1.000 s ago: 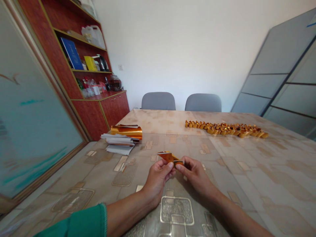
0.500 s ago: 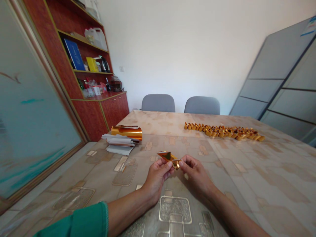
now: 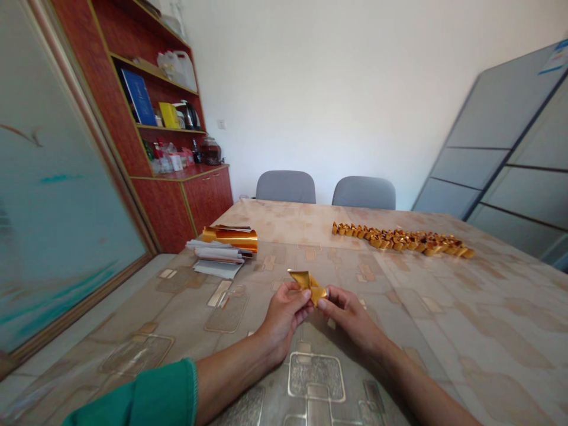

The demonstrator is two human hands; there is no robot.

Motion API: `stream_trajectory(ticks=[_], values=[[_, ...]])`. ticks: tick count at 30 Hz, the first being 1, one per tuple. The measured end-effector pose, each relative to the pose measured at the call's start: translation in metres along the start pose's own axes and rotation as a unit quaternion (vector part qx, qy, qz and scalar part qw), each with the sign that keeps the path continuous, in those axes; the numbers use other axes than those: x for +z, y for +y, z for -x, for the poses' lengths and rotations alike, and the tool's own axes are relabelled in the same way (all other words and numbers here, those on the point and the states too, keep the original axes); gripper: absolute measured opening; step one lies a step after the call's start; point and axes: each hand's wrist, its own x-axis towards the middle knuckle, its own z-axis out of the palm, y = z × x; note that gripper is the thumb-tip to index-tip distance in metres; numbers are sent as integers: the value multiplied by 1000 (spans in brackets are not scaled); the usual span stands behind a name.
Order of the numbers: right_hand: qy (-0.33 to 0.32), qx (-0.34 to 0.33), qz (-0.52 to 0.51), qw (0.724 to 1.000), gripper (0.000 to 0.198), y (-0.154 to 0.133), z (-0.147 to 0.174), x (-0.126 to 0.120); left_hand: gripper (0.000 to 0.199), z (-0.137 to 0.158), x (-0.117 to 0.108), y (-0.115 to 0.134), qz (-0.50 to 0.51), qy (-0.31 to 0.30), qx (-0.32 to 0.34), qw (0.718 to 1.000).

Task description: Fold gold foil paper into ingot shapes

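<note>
The left hand (image 3: 284, 312) and right hand (image 3: 354, 315) pinch a folded gold paper (image 3: 318, 293) between thumbs and fingers, over the desk (image 3: 444, 337). Beyond the folded gold paper, to its left, lie white sheets (image 3: 217, 254) beside curled gold sheets (image 3: 235, 239); beyond it, to its right, small gold pieces (image 3: 399, 238) cluster.

Short green sleeve (image 3: 142, 393) (its hem (image 3: 194, 387) seemingly stitched), bare hands (image 3: 284, 316)

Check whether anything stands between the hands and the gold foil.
Nothing visible does: the left hand and right hand both touch the gold foil. The sheet stack and folded gold pieces lie apart, farther back.
</note>
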Motion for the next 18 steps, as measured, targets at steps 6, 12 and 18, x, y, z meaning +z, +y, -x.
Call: stream_trajectory(ticks=[6,12,18], values=[[52,-39,60,996,25,-3,0,-14,54,0,1,9,-8,-12,-22,1000],[58,-124,180,974,54,12,-5,-20,49,5,3,11,-24,-48,-63,997],[-25,-196,244,949,29,-8,0,-26,38,6,1,10,-35,-110,-124,986]])
